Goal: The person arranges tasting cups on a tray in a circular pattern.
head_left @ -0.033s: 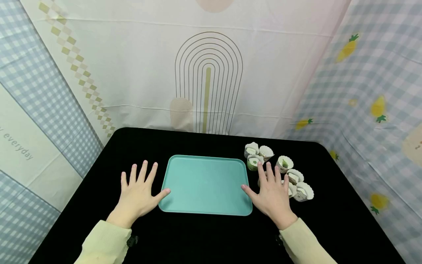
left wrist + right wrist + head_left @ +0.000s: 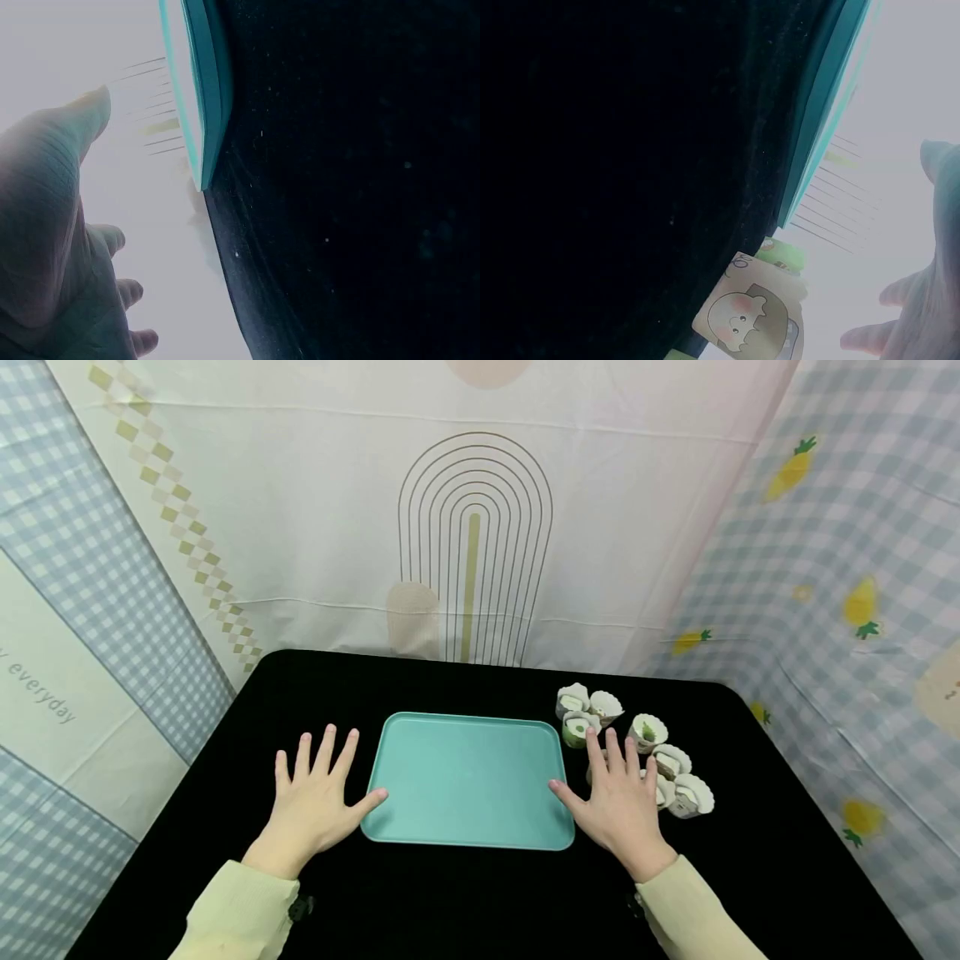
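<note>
Seemingly filled cups (image 2: 648,732), clustered; teal tray (image 2: 467,781) beside

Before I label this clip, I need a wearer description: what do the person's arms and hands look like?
The left sleeve and right sleeve are pale yellow-green, plain, and reach the wrists. The left hand and right hand have no gloves or rings visible. A small dark object shows beside the left cuff; a similar dark piece shows beside the right.
</note>
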Demonstrator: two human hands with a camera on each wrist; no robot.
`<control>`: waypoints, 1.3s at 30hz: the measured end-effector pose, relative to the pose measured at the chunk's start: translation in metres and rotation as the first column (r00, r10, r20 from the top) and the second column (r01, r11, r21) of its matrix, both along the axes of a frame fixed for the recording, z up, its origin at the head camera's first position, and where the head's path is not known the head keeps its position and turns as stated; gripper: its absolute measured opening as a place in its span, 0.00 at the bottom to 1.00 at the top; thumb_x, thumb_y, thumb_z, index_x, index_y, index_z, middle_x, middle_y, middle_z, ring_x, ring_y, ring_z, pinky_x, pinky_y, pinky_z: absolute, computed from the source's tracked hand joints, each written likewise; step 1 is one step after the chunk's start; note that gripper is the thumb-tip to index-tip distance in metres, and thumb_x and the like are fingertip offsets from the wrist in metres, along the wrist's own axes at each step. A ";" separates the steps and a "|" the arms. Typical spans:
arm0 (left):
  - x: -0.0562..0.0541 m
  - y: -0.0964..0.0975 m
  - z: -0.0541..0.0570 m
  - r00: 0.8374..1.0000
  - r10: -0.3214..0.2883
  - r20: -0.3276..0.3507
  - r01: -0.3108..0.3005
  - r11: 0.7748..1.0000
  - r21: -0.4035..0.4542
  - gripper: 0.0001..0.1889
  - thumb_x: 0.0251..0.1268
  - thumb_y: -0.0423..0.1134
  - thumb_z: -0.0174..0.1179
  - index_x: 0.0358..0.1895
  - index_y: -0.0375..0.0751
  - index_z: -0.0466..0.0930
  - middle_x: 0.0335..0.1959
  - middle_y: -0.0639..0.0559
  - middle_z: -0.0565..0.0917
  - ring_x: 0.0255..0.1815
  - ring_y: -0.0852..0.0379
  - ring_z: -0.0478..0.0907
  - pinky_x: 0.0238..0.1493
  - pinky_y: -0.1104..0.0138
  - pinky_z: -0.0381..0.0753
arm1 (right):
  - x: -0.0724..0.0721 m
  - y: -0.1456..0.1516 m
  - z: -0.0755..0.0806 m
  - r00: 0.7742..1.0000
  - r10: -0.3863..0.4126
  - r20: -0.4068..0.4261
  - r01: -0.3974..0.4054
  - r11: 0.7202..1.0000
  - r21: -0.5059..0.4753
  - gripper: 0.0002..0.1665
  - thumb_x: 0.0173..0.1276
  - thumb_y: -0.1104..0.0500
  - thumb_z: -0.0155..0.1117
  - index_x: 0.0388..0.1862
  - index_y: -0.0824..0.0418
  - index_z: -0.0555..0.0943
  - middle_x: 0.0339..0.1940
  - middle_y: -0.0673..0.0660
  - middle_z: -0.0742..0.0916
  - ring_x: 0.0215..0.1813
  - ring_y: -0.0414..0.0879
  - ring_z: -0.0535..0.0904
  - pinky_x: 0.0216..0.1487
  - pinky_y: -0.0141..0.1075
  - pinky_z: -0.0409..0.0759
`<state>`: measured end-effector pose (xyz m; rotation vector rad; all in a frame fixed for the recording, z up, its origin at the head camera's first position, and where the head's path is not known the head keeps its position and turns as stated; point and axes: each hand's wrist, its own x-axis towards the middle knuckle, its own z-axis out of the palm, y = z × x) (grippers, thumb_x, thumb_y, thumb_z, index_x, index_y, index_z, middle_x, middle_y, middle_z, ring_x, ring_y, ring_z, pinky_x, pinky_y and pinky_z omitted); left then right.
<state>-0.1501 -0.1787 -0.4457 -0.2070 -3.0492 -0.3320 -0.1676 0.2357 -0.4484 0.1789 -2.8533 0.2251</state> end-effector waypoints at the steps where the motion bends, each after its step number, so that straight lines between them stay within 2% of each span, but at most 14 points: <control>1: 0.000 -0.001 0.000 1.000 0.000 0.001 0.000 1.000 -0.001 0.52 0.58 0.75 0.46 0.79 0.51 0.39 0.78 0.39 0.39 0.75 0.30 0.32 0.65 0.35 0.27 | 0.000 0.000 0.000 1.000 0.001 0.004 -0.001 1.000 0.001 0.61 0.57 0.18 0.44 0.79 0.55 0.52 0.75 0.69 0.59 0.73 0.71 0.47 0.64 0.70 0.42; 7: 0.001 -0.005 0.001 1.000 0.006 0.017 -0.006 1.000 -0.005 0.53 0.57 0.78 0.42 0.79 0.51 0.38 0.78 0.39 0.39 0.74 0.30 0.32 0.64 0.34 0.26 | -0.003 -0.003 0.004 0.999 0.007 0.039 -0.007 1.000 -0.005 0.61 0.58 0.19 0.44 0.79 0.55 0.51 0.75 0.70 0.58 0.73 0.72 0.47 0.65 0.70 0.41; 12: 0.002 -0.006 0.002 1.000 0.008 0.024 -0.008 1.000 0.006 0.53 0.58 0.77 0.43 0.79 0.51 0.38 0.78 0.39 0.39 0.74 0.30 0.32 0.64 0.34 0.27 | -0.005 -0.002 0.005 0.998 0.004 0.057 -0.003 1.000 -0.013 0.61 0.58 0.19 0.44 0.79 0.56 0.52 0.75 0.70 0.58 0.73 0.71 0.49 0.64 0.69 0.42; 18: 0.001 -0.007 0.003 0.999 0.004 0.042 -0.006 0.999 0.041 0.53 0.58 0.77 0.44 0.79 0.53 0.36 0.78 0.40 0.38 0.74 0.29 0.32 0.64 0.33 0.29 | -0.006 0.003 0.008 0.995 0.014 0.103 -0.008 0.998 -0.062 0.61 0.59 0.19 0.44 0.80 0.54 0.46 0.75 0.70 0.57 0.73 0.70 0.49 0.65 0.68 0.45; 24: -0.003 -0.009 0.004 0.998 -0.017 0.068 0.007 0.991 0.137 0.53 0.57 0.77 0.43 0.79 0.56 0.33 0.78 0.40 0.39 0.74 0.28 0.36 0.64 0.33 0.36 | -0.007 0.008 0.011 0.998 0.021 0.065 -0.016 0.997 -0.081 0.60 0.61 0.22 0.46 0.79 0.59 0.50 0.73 0.72 0.60 0.70 0.71 0.56 0.64 0.66 0.53; 28: -0.003 -0.009 0.004 0.994 -0.046 0.103 0.020 0.971 0.238 0.52 0.58 0.78 0.42 0.79 0.56 0.32 0.78 0.40 0.40 0.74 0.28 0.39 0.64 0.33 0.42 | -0.006 0.014 0.011 0.998 0.031 0.058 -0.024 0.993 -0.115 0.59 0.62 0.24 0.49 0.79 0.61 0.50 0.71 0.72 0.63 0.68 0.71 0.60 0.62 0.65 0.57; 30: -0.003 -0.008 0.002 0.988 -0.073 0.136 0.025 0.945 0.326 0.52 0.59 0.76 0.43 0.79 0.57 0.32 0.78 0.40 0.40 0.74 0.28 0.40 0.63 0.32 0.45 | -0.003 0.019 0.013 0.997 0.037 0.063 -0.028 0.988 -0.153 0.59 0.62 0.24 0.50 0.79 0.61 0.51 0.71 0.72 0.65 0.67 0.70 0.61 0.61 0.65 0.59; 32: -0.003 -0.007 0.001 0.980 -0.102 0.170 0.021 0.906 0.423 0.51 0.60 0.74 0.45 0.79 0.57 0.32 0.78 0.41 0.40 0.74 0.30 0.40 0.63 0.32 0.48 | 0.000 0.026 0.015 0.997 0.045 0.068 -0.031 0.979 -0.203 0.58 0.63 0.26 0.52 0.79 0.61 0.51 0.71 0.71 0.65 0.67 0.70 0.62 0.60 0.65 0.60; 35: -0.003 -0.006 -0.001 0.962 -0.146 0.229 -0.009 0.827 0.562 0.50 0.61 0.72 0.47 0.78 0.59 0.32 0.78 0.41 0.40 0.75 0.32 0.43 0.63 0.35 0.53 | 0.005 0.038 0.020 0.996 0.045 0.083 -0.020 0.961 -0.277 0.57 0.64 0.28 0.54 0.79 0.61 0.50 0.70 0.71 0.66 0.66 0.70 0.63 0.57 0.65 0.63; 39: -0.004 -0.007 -0.004 0.935 -0.178 0.306 -0.091 0.714 0.695 0.48 0.63 0.70 0.49 0.78 0.61 0.33 0.78 0.42 0.43 0.74 0.35 0.51 0.63 0.38 0.59 | 0.007 0.051 0.028 0.993 0.046 0.110 -0.005 0.938 -0.345 0.55 0.66 0.32 0.55 0.79 0.62 0.50 0.68 0.71 0.69 0.63 0.69 0.67 0.53 0.62 0.68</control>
